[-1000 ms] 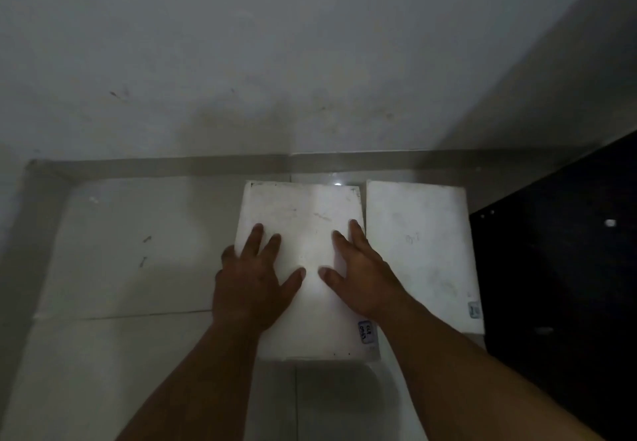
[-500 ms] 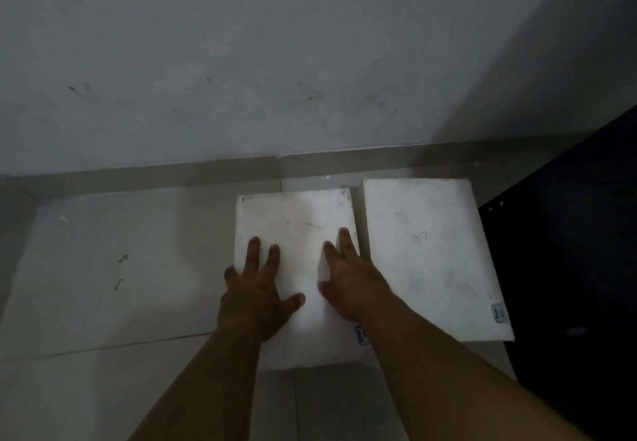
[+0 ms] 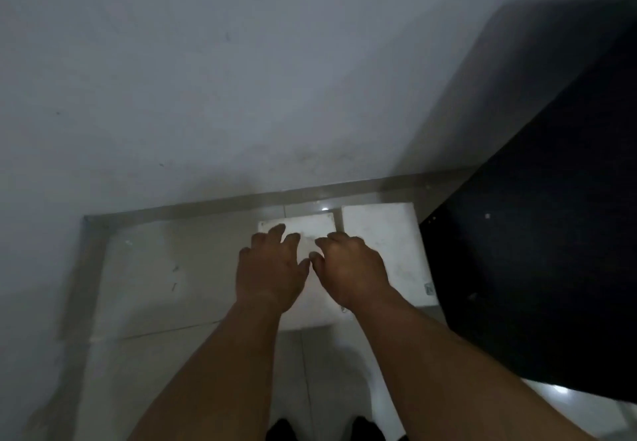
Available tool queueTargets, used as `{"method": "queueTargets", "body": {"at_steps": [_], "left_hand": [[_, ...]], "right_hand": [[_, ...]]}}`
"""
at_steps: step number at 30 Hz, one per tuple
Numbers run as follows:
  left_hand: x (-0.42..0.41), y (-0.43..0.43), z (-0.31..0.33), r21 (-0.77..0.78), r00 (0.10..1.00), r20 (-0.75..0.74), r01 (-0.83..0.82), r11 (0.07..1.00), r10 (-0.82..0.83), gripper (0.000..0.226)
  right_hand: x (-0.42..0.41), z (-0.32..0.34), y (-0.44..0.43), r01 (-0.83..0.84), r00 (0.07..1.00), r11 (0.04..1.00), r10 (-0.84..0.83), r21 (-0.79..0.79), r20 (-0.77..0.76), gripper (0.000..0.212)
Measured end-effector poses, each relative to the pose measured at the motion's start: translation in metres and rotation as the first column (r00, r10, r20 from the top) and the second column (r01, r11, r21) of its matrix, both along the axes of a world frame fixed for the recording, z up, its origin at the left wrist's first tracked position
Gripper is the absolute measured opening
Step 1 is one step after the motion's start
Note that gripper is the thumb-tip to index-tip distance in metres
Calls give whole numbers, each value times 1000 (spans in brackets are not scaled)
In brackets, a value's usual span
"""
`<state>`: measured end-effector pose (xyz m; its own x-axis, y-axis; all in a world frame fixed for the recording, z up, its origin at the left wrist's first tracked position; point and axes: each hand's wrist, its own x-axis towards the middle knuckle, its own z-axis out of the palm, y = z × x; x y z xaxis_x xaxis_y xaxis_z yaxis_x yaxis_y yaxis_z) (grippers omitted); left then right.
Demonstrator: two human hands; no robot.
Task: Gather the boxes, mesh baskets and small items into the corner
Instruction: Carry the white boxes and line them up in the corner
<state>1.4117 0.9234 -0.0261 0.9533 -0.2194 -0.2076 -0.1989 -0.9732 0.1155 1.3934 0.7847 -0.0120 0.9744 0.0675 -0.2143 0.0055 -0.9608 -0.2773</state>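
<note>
Settling the box [image 3: 303, 228] at twelve o'clock, with a second box [image 3: 382, 251] at its three o'clock, was judged nearly done; left hand [image 3: 272, 268] and right hand [image 3: 348, 268] were held loosely bent over it, nothing gripped. Other items would need to be fetched.

A grey wall [image 3: 241, 78] meets glossy pale floor [image 3: 155, 285] at a skirting [image 3: 206, 207]. Black furniture [image 3: 534, 268] stands at the wall's right.

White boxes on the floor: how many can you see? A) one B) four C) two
C: only a left box and a right box lie there, side by side.
</note>
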Motion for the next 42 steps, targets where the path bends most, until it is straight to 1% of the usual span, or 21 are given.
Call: {"method": "queueTargets", "body": {"at_steps": [3,5,7,9,11,14,16,18,20,22,24,28,30,32,33,35,37,39,42], "left_hand": [[-10,8,101,-138,976,213,66,988,-35,32],[-19,15,168,-179,941,334,115,977,-49,22],[-30,21,237,-196,905,419,166,966,-70,19],[-44,24,298,-214,858,505,233,949,-97,20],[-59,25,349,-217,813,568,299,929,-129,23],[-87,22,412,-209,752,632,399,893,-188,22],[-109,15,442,-212,714,663,468,858,-225,23],[-131,-2,466,-227,678,693,527,819,-244,23],[-158,-28,487,-243,647,713,589,771,-270,24],[-188,-59,506,-256,597,743,671,696,-302,20],[-220,-93,518,-266,552,767,737,621,-327,18],[-297,-175,524,-228,447,781,854,468,-436,22],[-349,-220,521,-208,388,762,905,371,-518,20],[-417,-267,516,-224,314,724,949,221,-615,18],[-453,-288,512,-236,269,698,961,141,-664,19],[-525,-327,502,-233,151,665,972,-11,-731,26],[-595,-360,492,-213,48,651,970,-121,-758,33],[-656,-386,483,-217,-19,633,955,-200,-774,35],[-720,-420,473,-216,-95,573,941,-262,-814,27]], "right_hand": [[-14,102,7,12,988,1000,-15,21,152,35],[-27,171,12,46,965,998,-55,43,257,35],[-44,237,17,85,922,995,-95,43,374,36],[-65,296,20,126,885,991,-129,37,446,40],[-86,343,22,165,851,985,-165,44,499,42],[-127,401,23,237,805,971,-220,41,551,36],[-157,429,20,283,781,959,-246,26,574,36],[-188,453,11,342,729,939,-281,24,624,38],[-222,474,-7,411,675,911,-315,14,668,38],[-260,489,-33,494,644,870,-353,-16,679,35],[-303,501,-65,591,595,806,-416,-24,687,37],[-417,512,-129,752,448,659,-494,-16,745,36],[-488,512,-157,821,391,571,-551,-8,737,37],[-566,507,-184,886,320,463,-620,5,717,39],[-605,503,-195,910,293,414,-643,-1,708,39],[-682,494,-215,945,253,326,-695,-18,673,38],[-756,487,-233,969,210,243,-747,-35,630,35],[-821,480,-249,985,160,171,-787,-38,596,34],[-888,469,-274,996,85,81,-835,-32,544,35]]}}
